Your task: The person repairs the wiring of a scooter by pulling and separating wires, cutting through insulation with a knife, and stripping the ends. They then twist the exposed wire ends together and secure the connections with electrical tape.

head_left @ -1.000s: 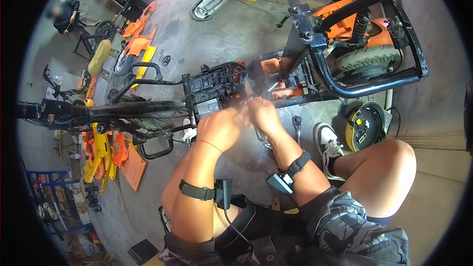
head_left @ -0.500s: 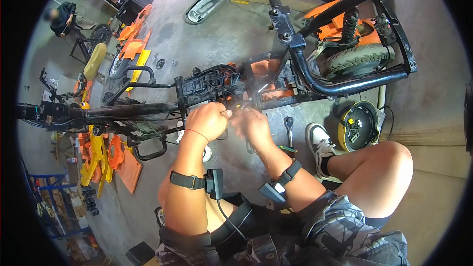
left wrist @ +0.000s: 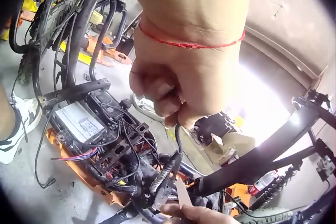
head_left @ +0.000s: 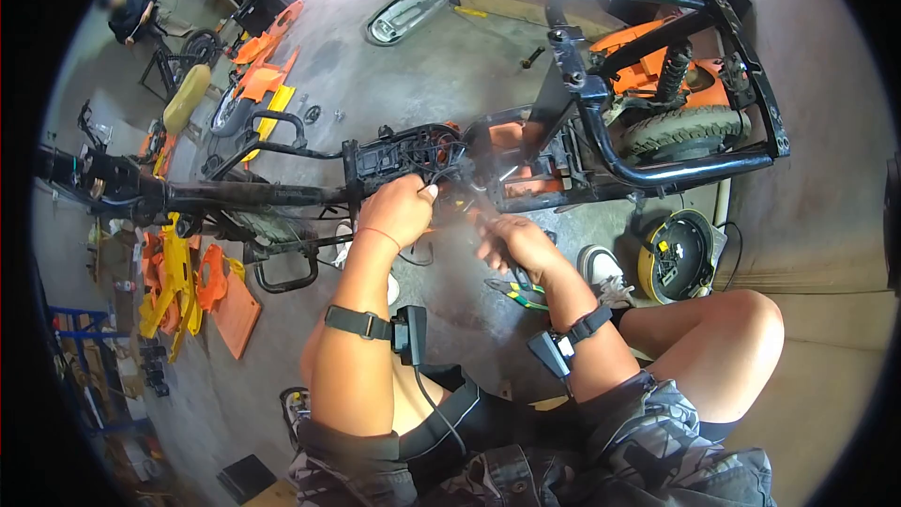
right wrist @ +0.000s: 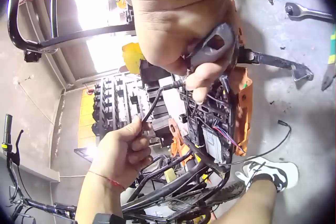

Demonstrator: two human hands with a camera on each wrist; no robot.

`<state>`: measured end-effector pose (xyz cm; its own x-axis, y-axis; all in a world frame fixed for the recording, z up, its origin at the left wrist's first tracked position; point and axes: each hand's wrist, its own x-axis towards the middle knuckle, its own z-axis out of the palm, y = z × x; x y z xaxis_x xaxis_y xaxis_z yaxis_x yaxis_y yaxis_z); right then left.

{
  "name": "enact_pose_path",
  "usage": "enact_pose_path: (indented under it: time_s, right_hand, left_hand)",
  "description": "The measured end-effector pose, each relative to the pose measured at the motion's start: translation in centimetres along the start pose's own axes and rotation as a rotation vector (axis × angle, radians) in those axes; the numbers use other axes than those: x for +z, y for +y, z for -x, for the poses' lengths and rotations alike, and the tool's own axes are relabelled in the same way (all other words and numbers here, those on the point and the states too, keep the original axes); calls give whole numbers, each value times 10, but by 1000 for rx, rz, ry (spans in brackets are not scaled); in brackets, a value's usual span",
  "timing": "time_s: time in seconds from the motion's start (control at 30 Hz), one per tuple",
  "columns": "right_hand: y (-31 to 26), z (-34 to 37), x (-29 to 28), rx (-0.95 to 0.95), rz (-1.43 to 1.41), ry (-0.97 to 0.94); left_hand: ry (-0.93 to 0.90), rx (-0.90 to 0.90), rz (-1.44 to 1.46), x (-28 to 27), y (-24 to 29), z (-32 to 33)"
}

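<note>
Between thumb and fingers, my left hand (head_left: 399, 211) pinches a black cable (right wrist: 152, 106) over the middle of a black scooter frame (head_left: 291, 197). In the right wrist view, the cable slants from those fingertips up toward my right hand (head_left: 527, 246). My right hand grips a tool with a grey handle (right wrist: 218, 43) that has an oval hole in it. A flat pointed blade (left wrist: 182, 193) stands up beside the right fingers in the left wrist view. Around the cable lie exposed wiring and a silver controller box (left wrist: 81, 121) with loose coloured wires.
Green-and-black-handled pliers (head_left: 514, 293) lie on the floor below my right hand, and a ratchet wrench (right wrist: 310, 13) lies nearby. A yellow helmet (head_left: 649, 258) holds small parts beside my shoe (head_left: 601, 268). Orange and yellow panels (head_left: 225, 291) lie left. Another person (head_left: 136, 14) is far back left.
My hands have come apart: the right moved right and toward me, while the left moved slightly left with the cable. The head view shifted, and the pliers show more fully.
</note>
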<state>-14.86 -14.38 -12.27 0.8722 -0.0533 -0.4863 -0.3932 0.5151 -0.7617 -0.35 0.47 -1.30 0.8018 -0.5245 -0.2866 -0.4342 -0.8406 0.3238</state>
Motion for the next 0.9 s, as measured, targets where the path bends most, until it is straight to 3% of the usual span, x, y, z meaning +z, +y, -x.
enact_pose_path:
  time_s: [0.23,0.3,0.37,0.43,0.5,0.63,0.7,0.77,0.8,0.83,0.9]
  right_hand:
    - [-12,-10,-6,-116,145,108]
    - [-15,-15,-4,-176,-24,306]
    - [-21,-14,-4,-170,-20,311]
    - [-32,-9,7,-89,-124,339]
    - [-25,-10,11,-100,-116,327]
    - [-23,-7,8,-152,-67,401]
    - [-33,3,-2,-126,226,286]
    - [-35,7,-7,-140,292,284]
    - [-35,9,-13,-132,340,247]
    - [-33,9,-17,-122,388,210]
    - [-34,12,-18,-134,331,198]
  left_hand:
    - [118,55,35,13,9,7]
    - [325,351,-183,23,13,13]
    - [400,373,-183,37,18,16]
    - [507,564,-360,60,30,32]
    - [552,627,-499,81,35,41]
    - [486,597,-573,105,37,52]
    - [387,580,-551,110,38,55]
    - [266,542,-293,113,39,54]
    - [9,473,-270,94,46,57]
    - [6,477,-270,84,49,56]
    - [-343,384,-37,72,47,53]
